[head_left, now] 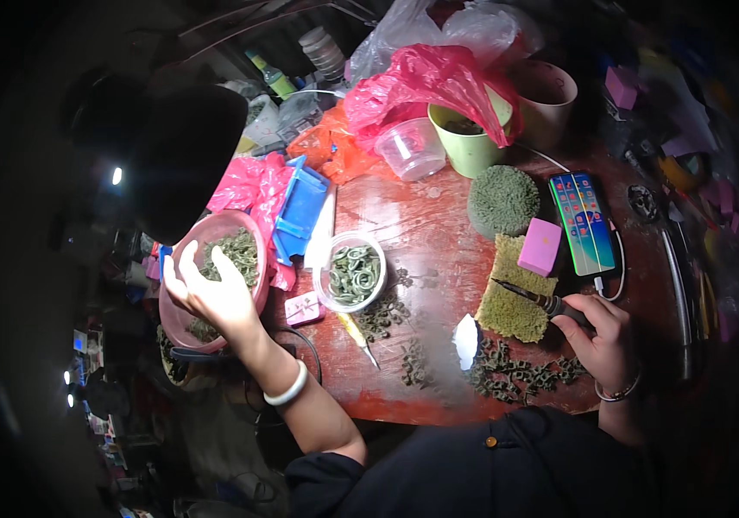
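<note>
My right hand (598,338) is closed round the dark handle of a soldering iron (532,295). Its thin tip lies over a yellow-green sponge-like pad (508,318). Over a pink bowl (259,231) of green curled pieces (238,252), my left hand (218,298) is raised with its fingers apart, and nothing shows in it. A clear round tub (354,272) between the hands holds green rings. Several small dark green pieces (521,373) are scattered along the table's near edge, below the pad.
Behind the pad are a pink block (540,246), a round green sponge (504,200) and a lit phone (582,224) on a cable. A yellow-handled pointed tool (356,335) lies by the tub. A light green pot (470,142), plastic bags and a blue tray (300,211) stand farther back.
</note>
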Demonstrator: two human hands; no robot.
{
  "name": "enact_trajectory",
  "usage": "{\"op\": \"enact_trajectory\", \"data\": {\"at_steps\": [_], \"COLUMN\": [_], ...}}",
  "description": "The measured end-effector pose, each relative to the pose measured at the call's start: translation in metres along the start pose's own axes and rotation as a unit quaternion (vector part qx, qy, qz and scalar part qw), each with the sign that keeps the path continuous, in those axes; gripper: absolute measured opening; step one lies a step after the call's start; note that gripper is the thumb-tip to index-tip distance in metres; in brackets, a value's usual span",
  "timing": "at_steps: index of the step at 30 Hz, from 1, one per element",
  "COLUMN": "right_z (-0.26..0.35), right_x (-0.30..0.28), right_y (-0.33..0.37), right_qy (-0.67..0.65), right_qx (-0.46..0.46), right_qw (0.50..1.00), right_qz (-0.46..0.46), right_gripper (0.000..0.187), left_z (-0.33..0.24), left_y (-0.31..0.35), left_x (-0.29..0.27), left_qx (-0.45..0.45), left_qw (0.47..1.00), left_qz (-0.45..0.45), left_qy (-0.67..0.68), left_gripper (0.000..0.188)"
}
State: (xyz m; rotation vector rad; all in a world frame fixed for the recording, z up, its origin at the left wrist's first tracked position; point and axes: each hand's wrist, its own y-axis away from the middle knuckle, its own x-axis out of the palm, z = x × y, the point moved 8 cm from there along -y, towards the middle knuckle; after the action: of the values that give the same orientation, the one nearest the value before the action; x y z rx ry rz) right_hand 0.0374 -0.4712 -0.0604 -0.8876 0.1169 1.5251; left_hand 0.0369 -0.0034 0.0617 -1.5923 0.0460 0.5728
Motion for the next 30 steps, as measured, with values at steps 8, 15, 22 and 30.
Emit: {"op": "enact_trajectory", "data": {"at_steps": [8, 15, 22, 30], "right_z": [-0.002, -0.006, -0.009, -0.008], "right_x": [0.000, -0.003, 0.001, -0.005], "right_y": [0.000, -0.001, -0.003, -0.008], "right_qy": [0.012, 0.021, 0.046, 0.038], "right_qx": [0.020, 0.016, 0.024, 0.024], "right_qw": [1.000, 1.000, 0.999, 0.998], "right_qz": [0.017, -0.006, 0.011, -0.035], "right_gripper": [0.028, 0.027, 0.024, 0.028], "left_z": [-0.189, -0.211, -0.219, -0.219], "left_y": [0.116, 0.141, 0.134, 0.144], "left_x": [-0.014, 0.019, 0.020, 0.024], "left_qx": [0.098, 0.164, 0.097, 0.139], "left_qw": [0.837, 0.825, 0.816, 0.774], "left_qz": [0.351, 0.416, 0.380, 0.418], "left_qy": [0.409, 0.345, 0.425, 0.455], "left_gripper": [0.032, 0.026, 0.028, 0.032]}}
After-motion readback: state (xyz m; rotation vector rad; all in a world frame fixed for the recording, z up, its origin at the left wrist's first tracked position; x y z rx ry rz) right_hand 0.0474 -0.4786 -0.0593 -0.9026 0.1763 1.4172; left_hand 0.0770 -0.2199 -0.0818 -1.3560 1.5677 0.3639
